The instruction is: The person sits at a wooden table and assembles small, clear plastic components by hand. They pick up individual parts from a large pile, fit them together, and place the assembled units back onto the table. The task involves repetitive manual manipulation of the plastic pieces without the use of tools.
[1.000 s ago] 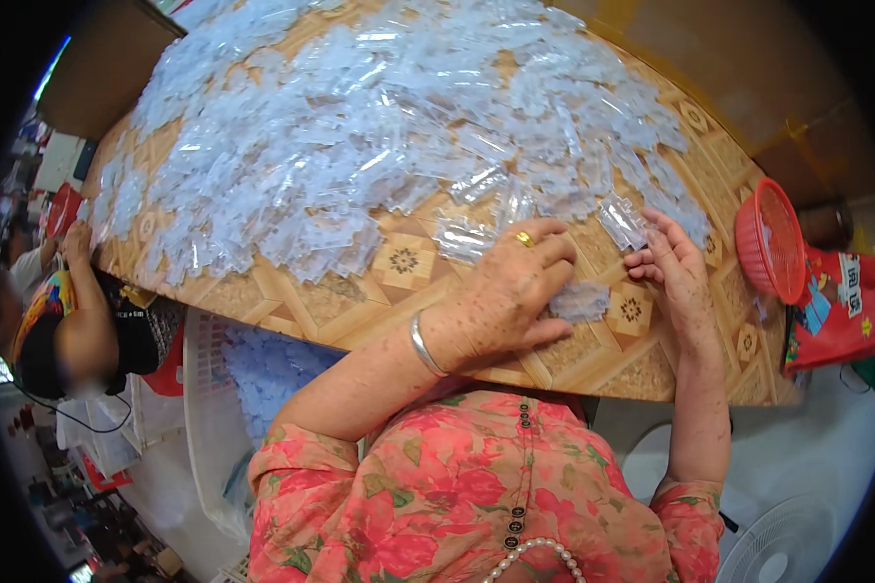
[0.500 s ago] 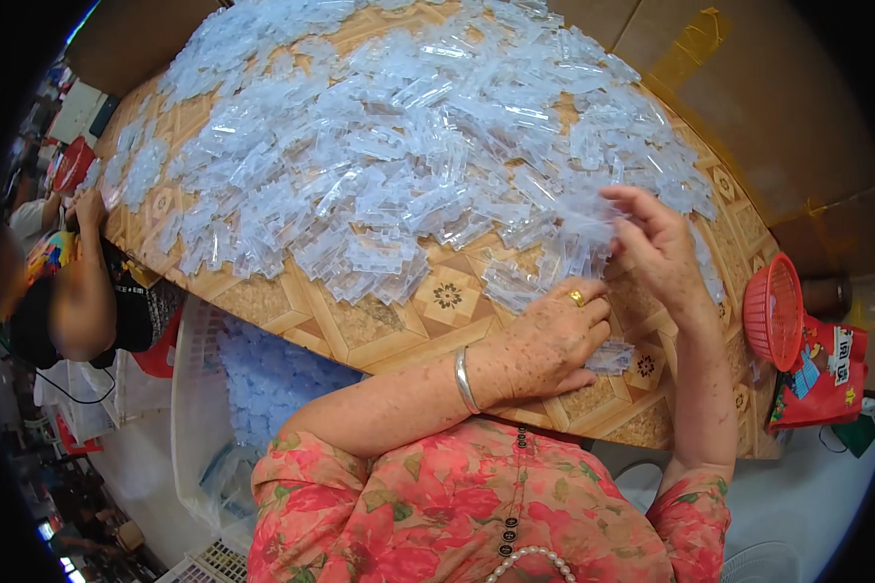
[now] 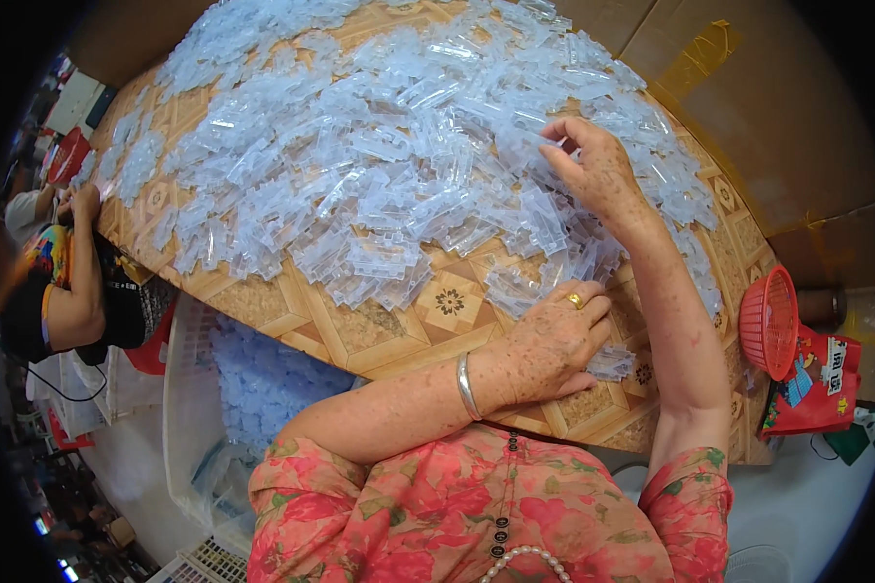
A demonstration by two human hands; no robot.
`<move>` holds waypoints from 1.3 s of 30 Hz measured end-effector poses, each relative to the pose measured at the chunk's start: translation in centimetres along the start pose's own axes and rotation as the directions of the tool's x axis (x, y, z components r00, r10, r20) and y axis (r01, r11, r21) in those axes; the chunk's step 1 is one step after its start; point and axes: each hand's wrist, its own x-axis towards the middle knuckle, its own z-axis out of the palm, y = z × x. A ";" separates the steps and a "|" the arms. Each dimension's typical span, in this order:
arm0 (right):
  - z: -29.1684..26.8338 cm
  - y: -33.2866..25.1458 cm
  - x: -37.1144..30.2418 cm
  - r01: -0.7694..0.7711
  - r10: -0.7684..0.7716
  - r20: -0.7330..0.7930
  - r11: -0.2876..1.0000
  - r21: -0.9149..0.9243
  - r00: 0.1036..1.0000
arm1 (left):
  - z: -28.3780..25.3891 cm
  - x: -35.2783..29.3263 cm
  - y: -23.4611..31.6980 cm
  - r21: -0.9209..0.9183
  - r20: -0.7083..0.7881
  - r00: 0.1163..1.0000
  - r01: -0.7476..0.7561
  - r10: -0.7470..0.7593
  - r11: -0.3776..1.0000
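Observation:
A broad heap of clear, bluish plastic strips [image 3: 389, 126] covers much of the patterned wooden table [image 3: 369, 340]. My left hand [image 3: 549, 345], with a gold ring and silver bangle, rests at the near edge with its fingers curled. A small stack of the strips [image 3: 610, 362] sticks out from between its thumb and fingers. Over the right part of the heap, my right hand [image 3: 603, 175] is bent into a pinch. A clear strip [image 3: 523, 146] appears to be at its thumb and index fingertips, though the see-through plastic blurs into the heap behind.
At the table's right edge are a red plastic basket [image 3: 769, 323] and a red printed bag [image 3: 815, 381]. Cardboard [image 3: 797, 126] stands behind them. Below the left edge, a white crate [image 3: 187, 408] holds blue-tinted pieces [image 3: 272, 379]. Another person's arm [image 3: 83, 282] is at far left.
My right hand has moved away from my left hand, up and leftward, farther over the heap. The left hand stays in place with the small stack.

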 end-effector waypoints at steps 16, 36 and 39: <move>-6.9 0.3 -20.5 0.090 -0.156 -0.346 0.976 -0.200 0.925 | 0.0 0.3 0.4 0.065 -0.048 0.999 -0.006 0.009 0.998; -6.2 4.2 -32.6 -0.165 0.198 -0.353 0.979 0.122 0.914 | 0.5 1.1 1.1 0.143 0.035 0.999 -0.024 0.019 0.989; -6.2 4.0 -32.5 -0.200 0.222 -0.337 0.975 0.098 0.915 | 0.4 1.2 1.2 0.152 0.039 0.999 -0.016 0.011 0.988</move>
